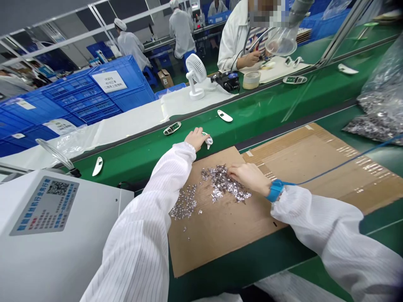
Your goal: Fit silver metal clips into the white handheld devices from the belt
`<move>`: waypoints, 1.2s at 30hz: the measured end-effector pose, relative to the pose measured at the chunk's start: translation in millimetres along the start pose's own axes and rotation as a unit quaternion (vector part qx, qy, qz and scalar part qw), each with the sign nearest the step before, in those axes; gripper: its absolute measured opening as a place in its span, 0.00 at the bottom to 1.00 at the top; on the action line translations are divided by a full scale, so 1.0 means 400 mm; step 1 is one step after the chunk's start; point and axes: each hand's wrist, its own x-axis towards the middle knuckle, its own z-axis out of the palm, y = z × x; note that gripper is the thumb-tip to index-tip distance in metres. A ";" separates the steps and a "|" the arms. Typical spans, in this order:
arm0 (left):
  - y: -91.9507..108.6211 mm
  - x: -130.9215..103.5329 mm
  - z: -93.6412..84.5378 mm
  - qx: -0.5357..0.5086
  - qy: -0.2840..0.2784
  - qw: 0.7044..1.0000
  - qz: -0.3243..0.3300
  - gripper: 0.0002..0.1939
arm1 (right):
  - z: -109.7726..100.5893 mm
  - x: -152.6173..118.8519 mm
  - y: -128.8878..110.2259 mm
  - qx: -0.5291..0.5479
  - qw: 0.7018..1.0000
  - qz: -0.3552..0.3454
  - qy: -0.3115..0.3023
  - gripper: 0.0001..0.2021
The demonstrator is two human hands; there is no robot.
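Observation:
Over the green conveyor belt [126, 161], my left hand [196, 139] reaches to a small white plastic part [208, 141] and touches its edge; whether the fingers grip it is unclear. My right hand [247, 175], with a blue strap at the wrist, has its fingers bent down into a pile of small shiny metal pieces [224, 181]. Its fingertips are partly hidden there, so what they hold cannot be made out. The pile lies on a cardboard sheet [217, 235], and a looser group of small metal pieces [185, 202] lies to its left, beside my left sleeve.
More white shells [224, 115] and a shell with a green board [172, 128] lie on the belt. A grey-white machine [91, 218] stands left. A blue cord crosses the right cardboard [302, 159]. Bags of metal pieces [378, 113] sit far right. A person works across the belt.

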 end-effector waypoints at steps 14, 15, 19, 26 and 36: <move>0.111 -0.059 -0.034 -0.507 0.123 0.843 -0.129 0.16 | -0.086 -0.066 0.080 0.275 0.945 0.090 0.154 0.10; 0.129 -0.095 -0.050 -0.605 0.125 0.775 -0.134 0.18 | -0.096 -0.072 0.075 0.319 0.932 0.075 0.157 0.10; 0.228 -0.273 -0.102 -0.816 0.108 0.554 -0.129 0.21 | -0.135 -0.099 0.008 0.433 0.894 0.038 0.107 0.10; 0.402 -0.499 -0.070 -0.875 0.167 0.421 -0.172 0.30 | -0.122 -0.115 -0.166 0.503 0.857 0.001 0.115 0.08; 0.488 -0.565 -0.050 -0.899 0.201 0.331 -0.206 0.28 | -0.095 -0.130 -0.215 0.385 0.904 -0.109 0.151 0.03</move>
